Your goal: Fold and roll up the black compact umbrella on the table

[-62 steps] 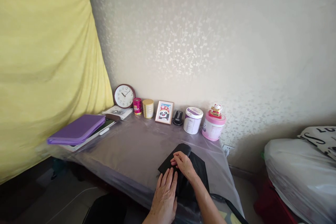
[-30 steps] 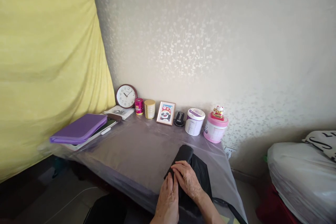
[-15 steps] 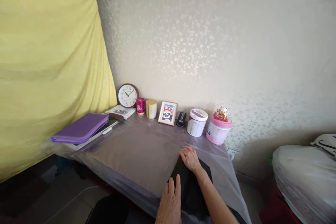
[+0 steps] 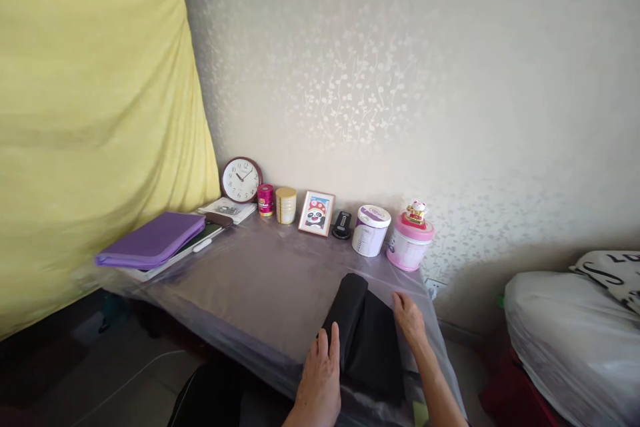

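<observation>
A black cloth-like item (image 4: 373, 347), with a rolled or folded left part, lies near the right front of the table. My left hand (image 4: 321, 367) rests against its left side, fingers spread and pointing away from me. Just off the item's right edge is my right hand (image 4: 409, 317), its fingers bent together; whether they pinch anything is too small to make out.
Along the wall stand a clock (image 4: 242, 179), a pink can (image 4: 265, 201), a yellow can (image 4: 286, 206), a framed panda picture (image 4: 317, 213) and two lidded tubs (image 4: 370, 233). A purple folder (image 4: 150, 240) lies at the left.
My right hand has moved from the top of the black item to its right side. The item's left part now shows as a thick fold. My left hand has barely moved.
</observation>
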`<state>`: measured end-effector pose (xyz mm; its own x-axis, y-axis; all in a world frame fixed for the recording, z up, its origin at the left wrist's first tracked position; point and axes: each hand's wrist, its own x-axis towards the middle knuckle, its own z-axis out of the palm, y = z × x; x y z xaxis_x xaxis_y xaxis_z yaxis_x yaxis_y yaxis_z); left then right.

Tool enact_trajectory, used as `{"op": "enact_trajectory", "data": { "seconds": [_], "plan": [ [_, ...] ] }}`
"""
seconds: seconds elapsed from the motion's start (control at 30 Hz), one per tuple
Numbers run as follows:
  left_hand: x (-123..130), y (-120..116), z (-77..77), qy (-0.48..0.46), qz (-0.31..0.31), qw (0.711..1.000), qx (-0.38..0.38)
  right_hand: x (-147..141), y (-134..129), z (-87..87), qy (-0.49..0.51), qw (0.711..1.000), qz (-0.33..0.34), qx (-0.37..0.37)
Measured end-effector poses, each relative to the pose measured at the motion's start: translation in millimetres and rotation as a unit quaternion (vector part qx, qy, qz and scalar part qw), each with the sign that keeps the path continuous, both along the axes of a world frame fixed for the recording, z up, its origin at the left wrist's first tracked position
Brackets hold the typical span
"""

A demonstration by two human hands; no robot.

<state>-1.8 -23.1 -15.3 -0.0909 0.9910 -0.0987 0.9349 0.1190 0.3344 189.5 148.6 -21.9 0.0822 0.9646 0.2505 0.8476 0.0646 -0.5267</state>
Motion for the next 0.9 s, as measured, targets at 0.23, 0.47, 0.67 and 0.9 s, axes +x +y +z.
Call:
{"op": "enact_trajectory", "data": {
  "seconds": [0.23, 0.47, 0.67, 0.9],
  "plan": [
    [-2, -3, 6.1, 0.005, -0.011, 1.0, -0.007, 27, -45, -19.7, 0.237, 0.963, 0.007, -0.132],
    [-2, -4, 5.6, 0.019, -0.018, 1.0, -0.006, 5, -63, 2.0, 0.21, 0.968, 0.031, -0.134],
    [-2, -1, 1.9, 0.013, -0.016, 1.0, -0.015, -10, -60, 3.4, 0.162, 0.986, 0.034, -0.034],
    [-1, -1, 2.7, 0.006, -0.01, 1.0, -0.014, -31, -53, 13.9, 0.227, 0.969, 0.096, 0.004]
  ]
}}
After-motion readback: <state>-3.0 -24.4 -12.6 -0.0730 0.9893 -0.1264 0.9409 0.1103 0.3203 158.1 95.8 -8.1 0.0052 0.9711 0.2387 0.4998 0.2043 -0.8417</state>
